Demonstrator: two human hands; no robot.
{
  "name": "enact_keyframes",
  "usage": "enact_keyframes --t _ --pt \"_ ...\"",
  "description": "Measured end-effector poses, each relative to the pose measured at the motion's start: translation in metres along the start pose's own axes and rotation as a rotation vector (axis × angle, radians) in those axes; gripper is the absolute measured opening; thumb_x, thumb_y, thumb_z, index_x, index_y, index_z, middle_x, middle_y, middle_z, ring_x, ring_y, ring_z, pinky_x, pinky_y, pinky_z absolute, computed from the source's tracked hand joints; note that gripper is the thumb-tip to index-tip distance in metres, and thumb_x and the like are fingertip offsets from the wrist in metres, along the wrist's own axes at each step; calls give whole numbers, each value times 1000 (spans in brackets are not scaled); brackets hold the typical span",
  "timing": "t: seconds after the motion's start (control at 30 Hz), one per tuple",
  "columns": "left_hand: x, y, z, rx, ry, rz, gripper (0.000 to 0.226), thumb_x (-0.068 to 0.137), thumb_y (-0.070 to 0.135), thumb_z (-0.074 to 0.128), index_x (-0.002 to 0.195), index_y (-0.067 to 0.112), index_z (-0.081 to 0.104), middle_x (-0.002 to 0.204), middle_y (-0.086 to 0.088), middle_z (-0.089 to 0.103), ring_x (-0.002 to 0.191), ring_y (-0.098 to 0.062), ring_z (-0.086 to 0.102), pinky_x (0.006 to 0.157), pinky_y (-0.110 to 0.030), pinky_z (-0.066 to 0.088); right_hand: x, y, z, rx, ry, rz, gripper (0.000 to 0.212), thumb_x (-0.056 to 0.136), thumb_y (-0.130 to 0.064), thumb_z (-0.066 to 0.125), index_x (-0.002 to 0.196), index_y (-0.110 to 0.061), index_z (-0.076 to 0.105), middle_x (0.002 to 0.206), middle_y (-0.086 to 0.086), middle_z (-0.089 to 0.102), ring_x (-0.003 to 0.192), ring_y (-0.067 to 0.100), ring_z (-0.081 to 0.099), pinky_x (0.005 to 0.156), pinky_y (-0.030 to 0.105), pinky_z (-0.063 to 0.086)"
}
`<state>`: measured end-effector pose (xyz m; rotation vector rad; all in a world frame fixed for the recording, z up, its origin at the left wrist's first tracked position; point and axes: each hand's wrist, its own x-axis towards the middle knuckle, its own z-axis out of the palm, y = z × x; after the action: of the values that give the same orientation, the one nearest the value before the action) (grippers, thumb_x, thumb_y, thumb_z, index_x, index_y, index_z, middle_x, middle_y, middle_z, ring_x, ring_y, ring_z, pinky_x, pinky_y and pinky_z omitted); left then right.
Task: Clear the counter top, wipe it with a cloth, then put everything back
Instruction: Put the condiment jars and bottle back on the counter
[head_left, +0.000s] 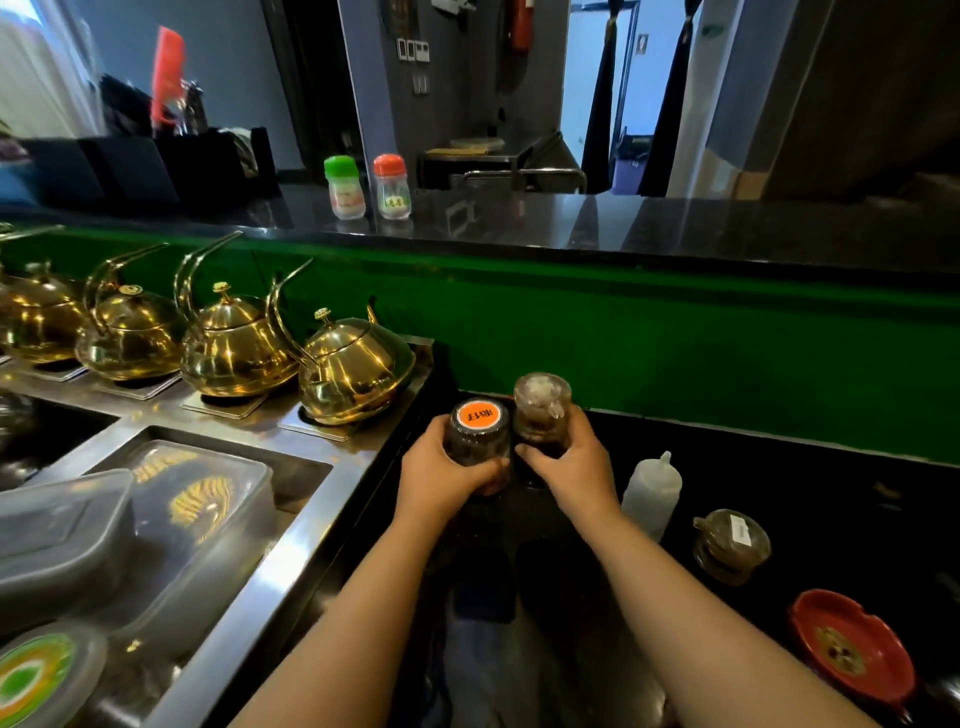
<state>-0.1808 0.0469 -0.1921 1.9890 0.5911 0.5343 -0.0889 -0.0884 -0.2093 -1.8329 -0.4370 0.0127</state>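
Observation:
My left hand (441, 475) grips a dark glass jar with an orange label on its lid (477, 431). My right hand (569, 467) grips a second dark jar with a clear lid (540, 408) right beside it. Both jars are at the back left of the black counter top (831, 488), close to the green wall. Whether they rest on the counter or are held just above it I cannot tell. To the right on the counter stand a white squeeze bottle (652, 491), a small brown lidded jar (730, 545) and a red ashtray (852, 647).
Several brass kettles (353, 366) line a steel unit on the left, with clear plastic containers (197, 514) in its well. A raised dark ledge (623, 223) carries a green-capped shaker (344, 187) and a red-capped shaker (392, 187).

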Motion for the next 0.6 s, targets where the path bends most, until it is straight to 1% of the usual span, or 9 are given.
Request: enact_keyframes --t 0.07,0.13,0.23,0.3,0.37,0.43,0.5,0.6 --pt "11 25 -19 -14 15 65 65 63 32 87 120 24 55 106 12 61 97 -3 55 73 -11 39 15 -27 -3 38 19 -31 59 72 -24 83 119 -22 48 112 -2 67 103 12 63 86 27 50" --pt "26 50 -39 -22 36 114 63 66 31 85 121 22 54 105 10 61 97 -5 56 71 -10 40 32 -57 -5 70 37 -78 56 71 -24 83 112 -23 46 110 -1 67 102 15 64 85 28 52" --pt "55 88 -67 -43 89 175 58 67 31 85 114 26 53 101 12 61 98 -9 60 81 -23 50 61 -108 -10 68 32 -163 53 72 -26 83 112 -22 48 107 -4 66 99 12 64 79 23 50" --pt "77 113 -83 -40 136 197 58 67 34 84 116 26 54 100 13 59 95 -7 59 80 -22 48 79 -144 -13 77 9 -222 53 74 -26 81 116 -21 49 104 -8 63 96 8 61 75 16 46" --pt "100 135 -100 -6 181 225 59 69 38 82 120 23 55 103 11 59 94 -5 55 78 -20 44 98 -174 -12 71 11 -296 54 75 -26 80 118 -19 49 105 -9 61 97 5 57 75 12 43" --pt "124 151 -115 33 216 260 58 70 42 80 119 21 56 104 9 60 96 -7 55 79 -22 44 119 -198 -6 39 33 -349 55 75 -28 80 120 -17 49 111 -6 61 101 6 56 81 18 44" --pt "148 160 -127 60 243 278 59 70 46 79 118 21 57 106 7 63 98 -8 57 81 -23 45 140 -217 2 15 46 -370 56 76 -29 80 121 -16 49 116 -1 62 106 12 58 84 23 46" --pt "181 167 -138 79 259 270 61 70 48 79 119 20 57 109 6 64 96 -7 56 77 -22 45 171 -234 16 -3 37 -362 53 78 -28 78 120 -16 48 116 1 63 105 14 59 78 22 43"
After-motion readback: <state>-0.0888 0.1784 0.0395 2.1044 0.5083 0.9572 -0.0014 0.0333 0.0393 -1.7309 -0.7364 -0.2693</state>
